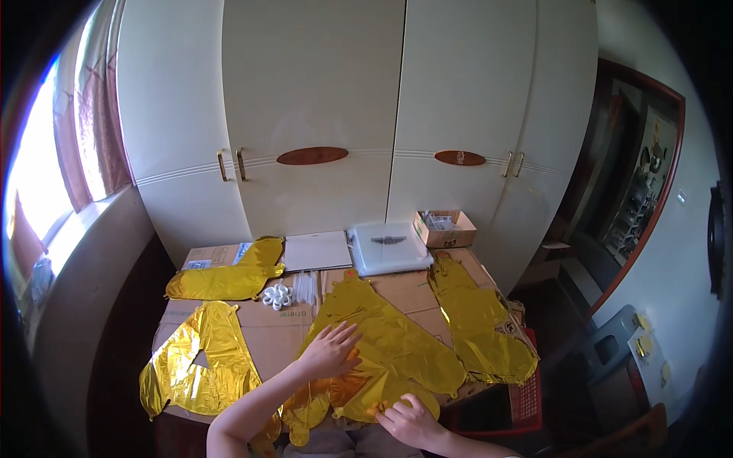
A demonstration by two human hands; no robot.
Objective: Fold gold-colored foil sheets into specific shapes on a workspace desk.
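A: What pose is shown, from left to right?

B: The left hand (330, 354) is laid palm down on the large gold foil piece (385, 320) at the middle of the desk (279, 328), its fingers stretched and slightly apart. The right hand (414, 422) is placed lower, by the near edge, with its fingers bent against the same foil; whether a fold is pinched cannot be told.

A: And the surface and the room?

B: At far left, a bright window (32, 183) is edged by a curtain (99, 122). The desk is covered with brown cardboard and backed by a cream cupboard (313, 84). Farther right, a red basket (528, 397), a grey-blue stool (608, 347) and a reddish-brown frame (675, 179) are seen.

A: What of materials and shapes?

B: At left, a triangular foil piece (221, 343) is pierced by a hole; its surface is creased and mirror-bright. A bent foil piece (217, 282) is set behind it. Next, small white rings (277, 296) are clustered beside thin clear sticks (305, 288). The large piece is wrinkled and broadly tapered. Beyond are placed a translucent box (391, 256), a small cardboard box (456, 238) and a long, glossy foil piece (477, 324).
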